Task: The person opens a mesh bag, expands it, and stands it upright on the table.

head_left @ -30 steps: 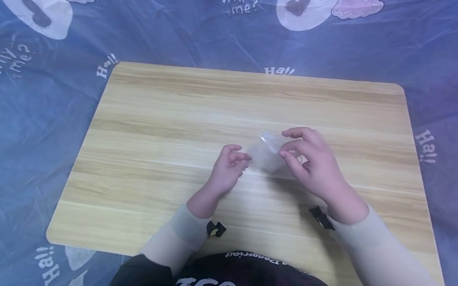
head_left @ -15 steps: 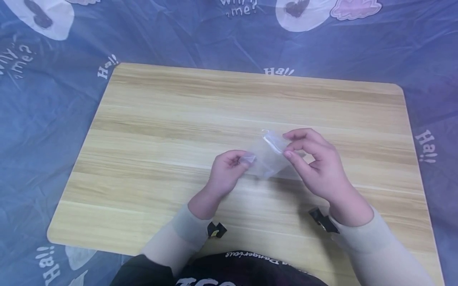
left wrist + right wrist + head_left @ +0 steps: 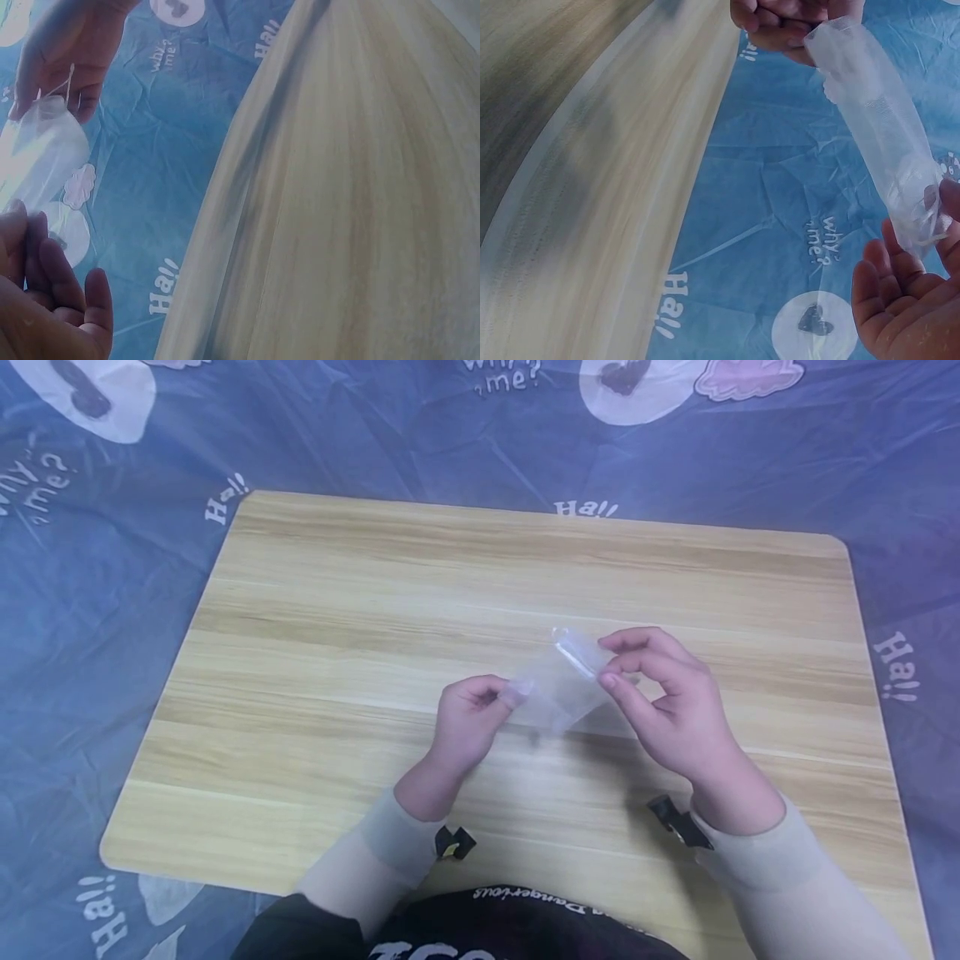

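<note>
Between the two hands a small see-through white bag [image 3: 557, 697] is held stretched over the table, one shiny strip along its far edge. My left hand [image 3: 467, 720] pinches its left corner between thumb and fingers. At the opposite end my right hand [image 3: 681, 714] pinches it with thumb and index finger, the other fingers loosely bent. Fine mesh shows on the bag [image 3: 881, 112] in the right wrist view. A thin string [image 3: 70, 79] loops out of its end by the right hand in the left wrist view.
Underneath lies a light wood-grain tabletop [image 3: 337, 610] with rounded corners. Blue printed cloth [image 3: 375, 435] surrounds it. Black clips [image 3: 454, 842] sit at the pale sleeve cuffs, and a dark shirt [image 3: 480, 927] is at the near edge.
The left fingers, loosely at the bag's left edge before, now have the thumb closed on its corner. Both hands have drawn slightly apart, and the bag lies flatter between them.
</note>
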